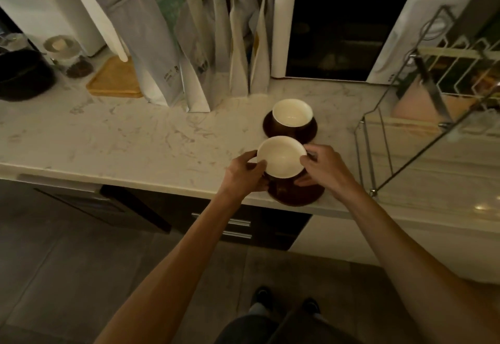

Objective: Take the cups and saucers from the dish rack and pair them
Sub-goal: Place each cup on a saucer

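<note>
Two brown cups with cream insides stand on dark brown saucers on the marble counter (135, 138). The far cup (292, 115) sits upright on its saucer (309, 134), untouched. The near cup (281, 161) rests on the near saucer (300, 195) at the counter's front edge. My left hand (244, 174) grips the near cup's left side and my right hand (322, 169) grips its right side. The wire dish rack (422, 116) stands to the right of both pairs.
A white microwave (343, 38) stands behind the cups. Several tall paper bags (189, 54) line the back middle. A wooden board (115, 80), a glass jar (69, 57) and a dark bowl (21, 76) sit at the left. A knife (430, 86) stands in the rack.
</note>
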The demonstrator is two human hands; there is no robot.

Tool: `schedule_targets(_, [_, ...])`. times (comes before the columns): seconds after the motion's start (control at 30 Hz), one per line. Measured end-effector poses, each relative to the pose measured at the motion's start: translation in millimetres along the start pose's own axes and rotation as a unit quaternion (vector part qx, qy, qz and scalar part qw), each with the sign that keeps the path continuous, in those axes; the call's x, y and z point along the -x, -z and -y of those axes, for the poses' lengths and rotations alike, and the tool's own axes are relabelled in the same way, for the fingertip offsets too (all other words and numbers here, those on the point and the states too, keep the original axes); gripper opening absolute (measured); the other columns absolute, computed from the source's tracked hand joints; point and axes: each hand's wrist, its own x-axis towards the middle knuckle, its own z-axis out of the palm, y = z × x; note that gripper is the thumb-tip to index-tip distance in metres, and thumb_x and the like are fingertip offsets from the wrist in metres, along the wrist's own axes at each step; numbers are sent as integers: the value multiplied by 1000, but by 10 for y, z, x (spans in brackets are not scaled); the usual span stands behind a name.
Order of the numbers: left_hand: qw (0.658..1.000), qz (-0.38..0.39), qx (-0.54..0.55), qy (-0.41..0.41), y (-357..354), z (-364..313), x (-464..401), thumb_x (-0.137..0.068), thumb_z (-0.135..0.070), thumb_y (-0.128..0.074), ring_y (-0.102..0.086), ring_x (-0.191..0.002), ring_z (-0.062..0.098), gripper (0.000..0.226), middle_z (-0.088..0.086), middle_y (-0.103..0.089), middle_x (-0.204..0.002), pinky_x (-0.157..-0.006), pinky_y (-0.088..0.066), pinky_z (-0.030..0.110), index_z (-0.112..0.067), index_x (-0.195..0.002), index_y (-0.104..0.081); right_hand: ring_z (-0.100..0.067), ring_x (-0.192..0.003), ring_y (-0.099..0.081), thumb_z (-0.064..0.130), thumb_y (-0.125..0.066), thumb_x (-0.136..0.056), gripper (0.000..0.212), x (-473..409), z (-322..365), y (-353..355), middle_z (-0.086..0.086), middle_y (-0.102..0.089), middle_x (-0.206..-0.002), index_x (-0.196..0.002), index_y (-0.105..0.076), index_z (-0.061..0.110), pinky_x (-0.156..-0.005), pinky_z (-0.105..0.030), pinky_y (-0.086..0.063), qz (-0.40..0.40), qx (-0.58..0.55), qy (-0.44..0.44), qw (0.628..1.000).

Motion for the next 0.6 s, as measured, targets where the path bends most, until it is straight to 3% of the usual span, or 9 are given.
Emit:
schedule_targets(0.33, [999,28,-30,3,-275,40,-14,-95,-19,-57,-72,-88,20,45,15,-63,-125,-67,-62,32,-17,-139,-46,-19,-63,-75,9,-51,-96,39,89,-215,133,-12,-66,-117,-135,-55,13,-67,-39,-64,-28,10,-19,999])
schedule_targets(0.6, [999,35,-40,3,-308,67,-53,-95,-20,-57,-71,-90,20,47,13,-60,-130,-70,-62,35,-18,-140,-45,-22,-73,-75,9,-52,-97,40,102,-235,140,-13,-64,-127,-137,-53,12,-70,-39,-63,-26,23,-19,999])
